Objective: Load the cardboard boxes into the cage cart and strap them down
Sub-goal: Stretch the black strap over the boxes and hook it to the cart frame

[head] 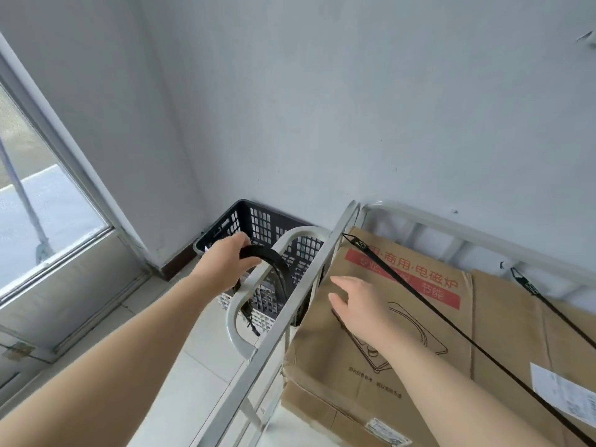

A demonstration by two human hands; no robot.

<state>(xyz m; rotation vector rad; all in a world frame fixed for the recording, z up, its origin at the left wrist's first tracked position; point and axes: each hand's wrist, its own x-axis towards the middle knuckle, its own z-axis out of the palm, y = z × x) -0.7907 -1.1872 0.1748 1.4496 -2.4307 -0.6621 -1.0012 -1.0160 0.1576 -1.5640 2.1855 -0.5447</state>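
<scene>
Head view, frame centre: left hand (225, 261) clenches a flat black strap (274, 269) over the cart's rounded metal rail (254, 279); right hand (358, 304) rests flat-fingered on matte cardboard box (403, 317).

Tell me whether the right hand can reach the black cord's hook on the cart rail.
Probably yes. The right hand is open over the cardboard box, the cord hook on the cage cart rail sits beyond its fingers, and only bare box top lies between.

Left hand (225, 261) grips a black strap (274, 269) beside the cart (290, 317) rail; right hand (358, 304) rests flat on a box (403, 317).
</scene>
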